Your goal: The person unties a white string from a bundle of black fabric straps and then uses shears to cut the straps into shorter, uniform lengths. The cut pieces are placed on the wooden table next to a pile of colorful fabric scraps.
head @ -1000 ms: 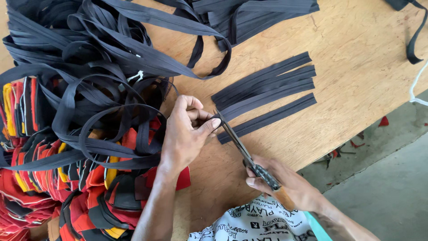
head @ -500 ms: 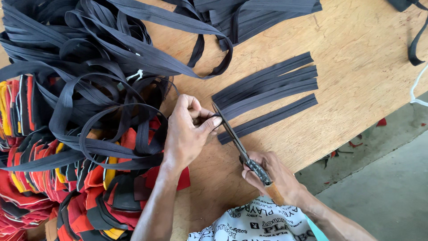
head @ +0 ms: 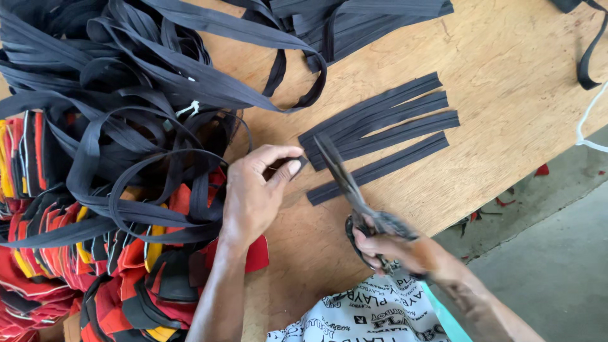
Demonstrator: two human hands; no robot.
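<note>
- Black strap webbing everywhere: a big tangled heap of loose black strap covers the upper left of the plywood surface.
- Left hand sits at the edge of that heap, thumb and fingers pinched together on the end of a black strap piece, right next to the cut ones.
- Right hand has a pair of dark scissors, fingers closed through the handles. Blades are blurry but look a bit apart, pointing up and left toward the pinched end.
- Cut strips lie side by side in a neat slanted row near the middle of the surface, just right of the left hand. Scissor tip overlaps the nearest ones.
- Red, black and yellow fabric pieces are stacked along the left edge, partly under the straps.
- Grey floor shows at lower right, with a few red scraps on it.
</note>
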